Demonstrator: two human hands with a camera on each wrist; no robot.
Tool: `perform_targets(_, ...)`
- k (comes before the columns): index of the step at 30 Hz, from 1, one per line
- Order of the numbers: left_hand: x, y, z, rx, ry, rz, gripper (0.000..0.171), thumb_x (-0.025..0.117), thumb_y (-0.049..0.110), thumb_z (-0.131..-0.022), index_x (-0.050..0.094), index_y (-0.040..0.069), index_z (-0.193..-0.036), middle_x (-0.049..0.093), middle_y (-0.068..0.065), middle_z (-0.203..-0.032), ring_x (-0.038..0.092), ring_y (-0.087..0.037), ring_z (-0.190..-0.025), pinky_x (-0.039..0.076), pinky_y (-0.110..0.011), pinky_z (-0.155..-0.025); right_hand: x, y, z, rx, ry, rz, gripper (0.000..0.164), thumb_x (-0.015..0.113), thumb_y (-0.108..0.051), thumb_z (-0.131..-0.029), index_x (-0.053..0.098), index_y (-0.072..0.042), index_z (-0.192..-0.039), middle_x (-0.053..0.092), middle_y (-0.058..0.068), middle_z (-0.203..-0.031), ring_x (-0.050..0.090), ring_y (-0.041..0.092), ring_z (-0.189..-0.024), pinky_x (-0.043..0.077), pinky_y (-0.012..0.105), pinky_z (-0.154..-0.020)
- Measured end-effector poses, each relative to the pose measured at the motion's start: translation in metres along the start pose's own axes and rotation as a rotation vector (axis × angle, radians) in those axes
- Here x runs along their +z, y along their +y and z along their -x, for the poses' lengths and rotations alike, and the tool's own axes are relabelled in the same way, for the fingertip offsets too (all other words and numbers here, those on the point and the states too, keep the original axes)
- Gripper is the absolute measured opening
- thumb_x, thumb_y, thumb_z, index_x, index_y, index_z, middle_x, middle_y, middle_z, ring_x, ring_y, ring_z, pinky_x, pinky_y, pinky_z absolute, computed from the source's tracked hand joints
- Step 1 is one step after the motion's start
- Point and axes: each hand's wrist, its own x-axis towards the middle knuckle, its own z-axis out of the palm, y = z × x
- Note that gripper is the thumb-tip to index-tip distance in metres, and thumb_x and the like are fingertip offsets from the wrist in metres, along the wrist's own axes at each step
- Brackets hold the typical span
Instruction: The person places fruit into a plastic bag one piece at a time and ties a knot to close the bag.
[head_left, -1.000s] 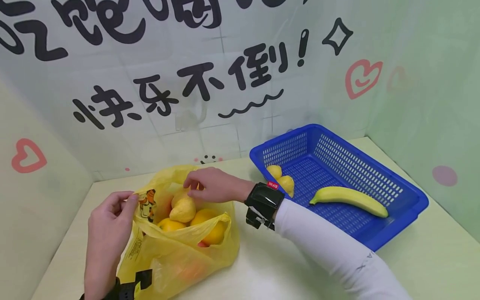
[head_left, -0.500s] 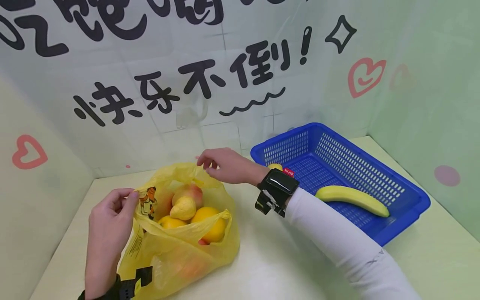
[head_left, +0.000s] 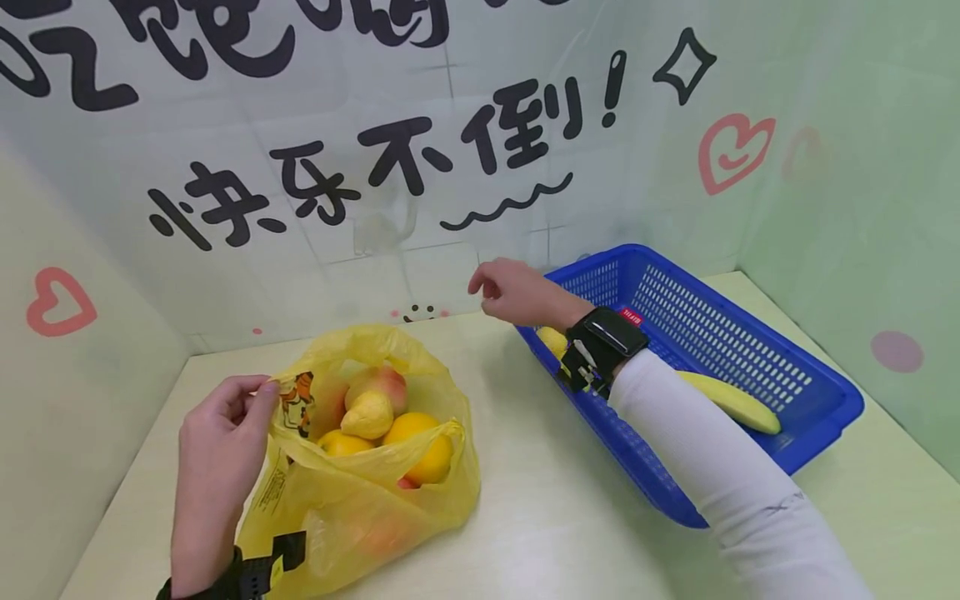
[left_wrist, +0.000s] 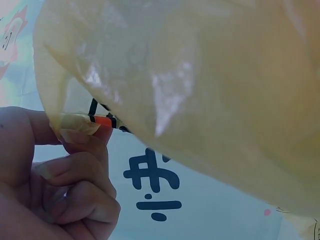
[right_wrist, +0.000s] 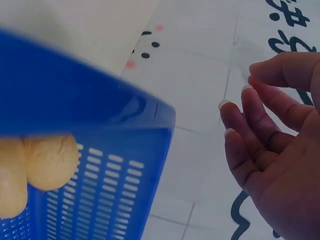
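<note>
Yellow plastic forms the bag (head_left: 390,521) left of the basket (head_left: 813,437); the left hand (head_left: 225,437) pinches its rim; the right hand (head_left: 525,293), fingers loosely bent and holding nothing, has swung across to the basket's left corner; the fruit (head_left: 367,415) in the bag is thus uncovered; a banana (head_left: 738,407) lies inside the basket.

Translucent yellow bag (head_left: 352,517) standing open on the counter (head_left: 532,517), pinched by the left hand (head_left: 225,437); inside, a yellow pear (head_left: 368,414) before a reddish peach (head_left: 392,383), round orange fruits (head_left: 411,426) alongside. To the right, blue perforated basket (head_left: 720,325) with a banana (head_left: 738,406) and two pale-yellow fruits (right_wrist: 52,162).
</note>
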Motion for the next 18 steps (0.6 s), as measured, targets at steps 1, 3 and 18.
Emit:
perform_targets(1, 0.000, 0.000, 0.000, 0.001, 0.000, 0.001, 0.033, 0.054, 0.032, -0.102, 0.066, 0.006, -0.117, 0.050, 0.004, -0.069, 0.040, -0.016, -0.058, 0.032, -0.027, -0.054, -0.002, 0.004, 0.001, 0.022, -0.005, 0.010, 0.030, 0.051, -0.008, -0.094, 0.061, -0.006, -0.121, 0.060, 0.011, -0.109, 0.053, 0.025, -0.100, 0.048, 0.035, -0.091)
perform_targets(3, 0.000, 0.000, 0.000, 0.001, -0.001, 0.001, 0.033, 0.053, 0.032, -0.102, 0.066, 0.005, -0.117, 0.050, 0.003, -0.070, 0.040, -0.016, -0.059, 0.032, -0.027, -0.054, -0.007, 0.012, 0.003, 0.059, -0.018, 0.023, 0.029, 0.052, -0.009, -0.093, 0.061, -0.006, -0.121, 0.059, 0.012, -0.113, 0.053, 0.026, -0.104, 0.049, 0.037, -0.094)
perform_targets(18, 0.001, 0.000, 0.001, -0.001, -0.001, -0.001, 0.034, 0.053, 0.032, -0.102, 0.066, 0.005, -0.118, 0.050, 0.003, -0.071, 0.041, -0.016, -0.061, 0.032, -0.026, -0.054, -0.013, 0.059, 0.012, 0.227, -0.222, 0.153, 0.040, 0.063, -0.017, -0.092, 0.058, -0.003, -0.129, 0.059, 0.018, -0.130, 0.056, 0.032, -0.117, 0.051, 0.045, -0.100)
